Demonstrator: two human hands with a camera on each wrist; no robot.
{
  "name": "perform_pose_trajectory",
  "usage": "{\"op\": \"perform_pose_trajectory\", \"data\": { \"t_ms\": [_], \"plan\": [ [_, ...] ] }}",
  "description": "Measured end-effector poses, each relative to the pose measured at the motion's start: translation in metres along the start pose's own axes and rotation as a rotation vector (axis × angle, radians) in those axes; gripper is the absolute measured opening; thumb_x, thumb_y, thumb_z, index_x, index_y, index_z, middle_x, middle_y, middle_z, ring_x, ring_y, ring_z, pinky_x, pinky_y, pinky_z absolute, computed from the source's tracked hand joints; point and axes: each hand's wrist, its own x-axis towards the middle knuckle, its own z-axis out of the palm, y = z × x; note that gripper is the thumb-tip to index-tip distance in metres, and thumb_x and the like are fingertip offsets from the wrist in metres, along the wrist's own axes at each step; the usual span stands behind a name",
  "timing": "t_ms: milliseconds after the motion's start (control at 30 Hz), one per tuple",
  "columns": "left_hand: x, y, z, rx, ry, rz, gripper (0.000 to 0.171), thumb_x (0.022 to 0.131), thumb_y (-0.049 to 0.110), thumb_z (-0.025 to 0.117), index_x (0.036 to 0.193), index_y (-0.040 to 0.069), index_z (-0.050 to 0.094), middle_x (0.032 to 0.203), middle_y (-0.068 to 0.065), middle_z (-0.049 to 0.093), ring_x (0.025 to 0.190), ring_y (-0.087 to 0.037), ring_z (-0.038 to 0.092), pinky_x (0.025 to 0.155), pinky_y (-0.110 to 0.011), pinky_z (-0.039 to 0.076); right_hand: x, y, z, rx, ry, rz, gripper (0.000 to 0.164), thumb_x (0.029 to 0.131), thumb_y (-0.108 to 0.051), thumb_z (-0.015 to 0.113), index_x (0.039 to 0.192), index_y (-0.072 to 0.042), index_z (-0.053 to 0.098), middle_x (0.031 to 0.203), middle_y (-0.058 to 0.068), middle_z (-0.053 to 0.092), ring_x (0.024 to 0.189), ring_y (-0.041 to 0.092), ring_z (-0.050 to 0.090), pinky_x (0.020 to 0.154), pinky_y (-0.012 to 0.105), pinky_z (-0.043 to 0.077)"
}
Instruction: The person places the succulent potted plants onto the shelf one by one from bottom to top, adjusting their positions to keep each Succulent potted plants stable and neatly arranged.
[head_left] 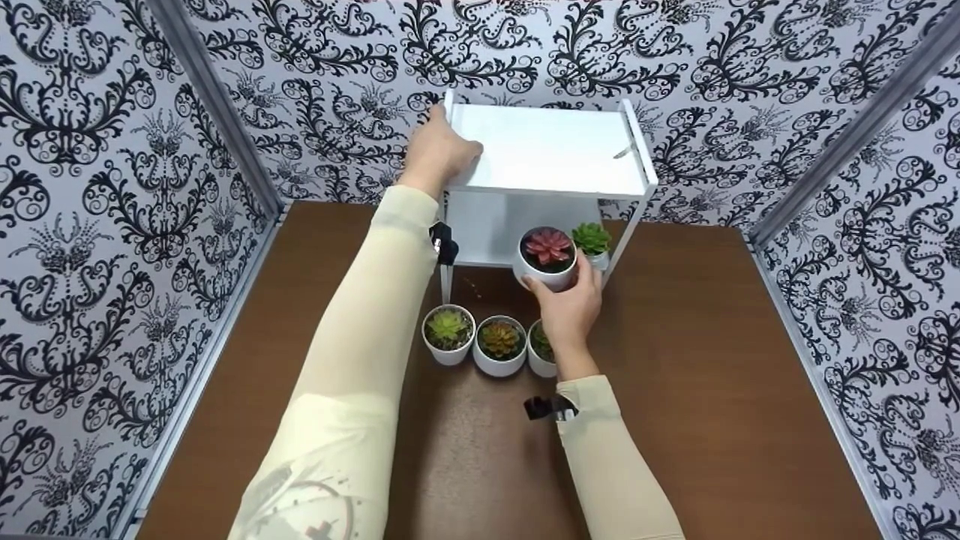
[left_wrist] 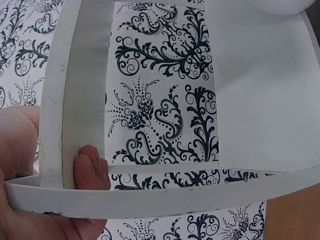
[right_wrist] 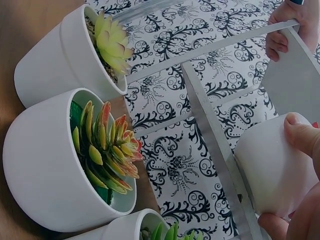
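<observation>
At the back of the table stands a white two-tier shelf (head_left: 547,150). My left hand (head_left: 439,154) grips its upper left corner, and in the left wrist view the fingers (left_wrist: 92,172) curl round the white frame (left_wrist: 52,125). My right hand (head_left: 574,307) holds a white pot with a red succulent (head_left: 547,251), thumb on one side and fingers on the other, at the front of the lower shelf board (head_left: 487,229). Whether the pot (right_wrist: 272,162) touches the board I cannot tell. A green potted succulent (head_left: 591,240) sits beside it, at the lower board's right end.
Before the shelf, a row of white pots stands on the brown table (head_left: 705,360): a light green succulent (head_left: 448,330), an orange-green one (head_left: 501,341), and a green one (head_left: 541,345) partly behind my right hand. Patterned walls (head_left: 97,150) enclose the table.
</observation>
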Motion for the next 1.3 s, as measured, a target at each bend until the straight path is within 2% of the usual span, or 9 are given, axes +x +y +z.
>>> {"op": "perform_pose_trajectory", "data": {
  "t_ms": [200, 600, 900, 1300],
  "plan": [
    [-0.0004, 0.0, 0.0, 0.005, -0.005, -0.001, 0.103, 0.098, 0.034, 0.072, 0.173, 0.024, 0.002, 0.171, -0.013, 0.039, 0.152, -0.029, 0.046, 0.127, -0.04, 0.041, -0.0002, 0.0005, 0.0004, 0.001, -0.003, 0.004, 0.09, 0.069, -0.027, 0.102, 0.148, -0.011, 0.061, 0.138, 0.016, 0.062, 0.132, 0.034, 0.058, 0.116, 0.046, 0.048],
    [0.0006, -0.0002, -0.0005, 0.013, -0.007, 0.018, 0.104, 0.097, 0.033, 0.072, 0.173, 0.022, 0.002, 0.169, -0.014, 0.043, 0.149, -0.029, 0.051, 0.122, -0.038, 0.046, 0.0, -0.0001, -0.0003, -0.009, 0.001, -0.003, 0.09, 0.071, -0.028, 0.101, 0.149, -0.01, 0.06, 0.138, 0.016, 0.062, 0.131, 0.033, 0.058, 0.116, 0.046, 0.049],
    [0.0003, -0.0008, -0.0005, 0.022, -0.013, 0.022, 0.104, 0.098, 0.034, 0.071, 0.173, 0.022, 0.0, 0.169, -0.014, 0.043, 0.15, -0.03, 0.049, 0.125, -0.04, 0.044, 0.0001, 0.0017, 0.0008, -0.014, 0.006, -0.014, 0.089, 0.072, -0.028, 0.101, 0.149, -0.009, 0.06, 0.136, 0.017, 0.062, 0.129, 0.033, 0.059, 0.114, 0.045, 0.05],
    [-0.0004, -0.0017, -0.0001, -0.001, -0.008, 0.03, 0.098, 0.097, 0.03, 0.071, 0.172, 0.022, 0.01, 0.166, -0.012, 0.046, 0.147, -0.029, 0.052, 0.119, -0.038, 0.05, 0.001, 0.0016, 0.0017, -0.005, 0.008, -0.001, 0.089, 0.071, -0.026, 0.101, 0.148, -0.009, 0.061, 0.133, 0.017, 0.062, 0.125, 0.032, 0.062, 0.11, 0.042, 0.053]
  ]
}}
